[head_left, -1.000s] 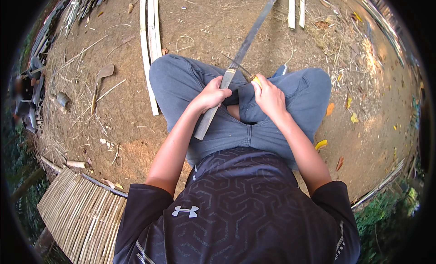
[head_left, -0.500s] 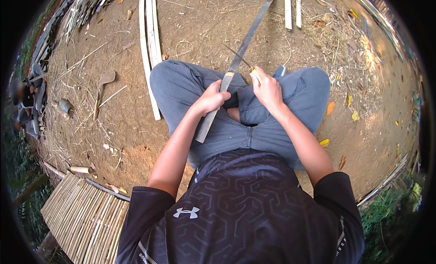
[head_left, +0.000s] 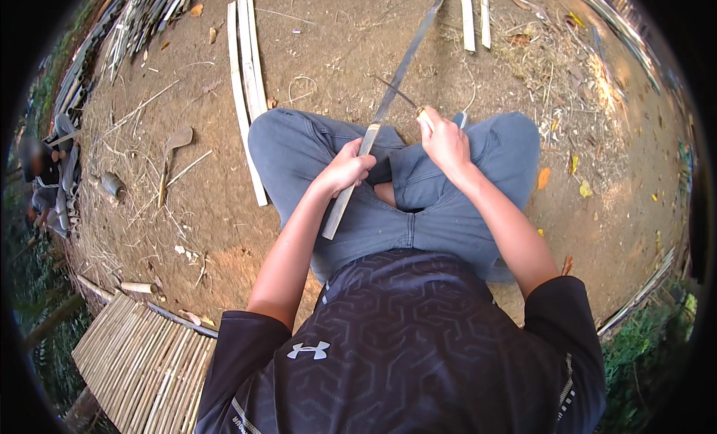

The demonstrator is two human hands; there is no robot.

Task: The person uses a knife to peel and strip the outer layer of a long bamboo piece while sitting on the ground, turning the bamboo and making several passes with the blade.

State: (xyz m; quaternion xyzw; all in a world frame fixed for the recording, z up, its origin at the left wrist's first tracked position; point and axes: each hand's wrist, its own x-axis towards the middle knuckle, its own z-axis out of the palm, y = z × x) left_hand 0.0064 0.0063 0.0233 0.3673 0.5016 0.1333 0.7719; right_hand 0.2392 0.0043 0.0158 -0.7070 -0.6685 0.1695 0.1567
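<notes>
My left hand (head_left: 345, 169) is closed around a long, flat bamboo strip (head_left: 409, 59), which slants from my lap away to the upper right. Beyond the hand the strip is dark grey. A paler stretch with a light, scraped-looking edge begins just ahead of my fingers and runs down to the near end over my thigh. My right hand (head_left: 447, 143) grips the handle of a knife (head_left: 399, 90) at my right knee. Its thin dark blade points up and left across the strip; whether it touches cannot be told.
Pale split strips (head_left: 245, 68) lie beyond my left knee, and two more (head_left: 467, 19) lie at the far right. A wooden-handled tool (head_left: 177, 141) and a dark cylinder (head_left: 111, 184) rest on the ground to the left. A slatted bamboo platform (head_left: 142, 359) stands lower left; another person (head_left: 52, 172) sits far left.
The bamboo strip has turned slightly in my left hand, showing a narrower, paler near part. My right hand and the knife have shifted a little to the right.
</notes>
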